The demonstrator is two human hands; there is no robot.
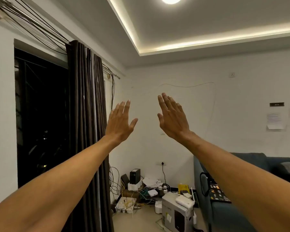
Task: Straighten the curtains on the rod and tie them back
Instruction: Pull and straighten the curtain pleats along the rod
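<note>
A dark brown curtain hangs bunched in narrow pleats at the right side of a black window. It hangs from a metal rod that runs from the upper left corner down toward the far wall. Both my arms are raised in front of me. My left hand is held up with straight fingers just right of the curtain, apart from it. At the same height, my right hand is spread flat before the white wall. Neither hand holds anything.
Thin black cables run along the rod. Boxes, wires and small devices litter the floor in the corner. A white carton stands beside a blue sofa at the right.
</note>
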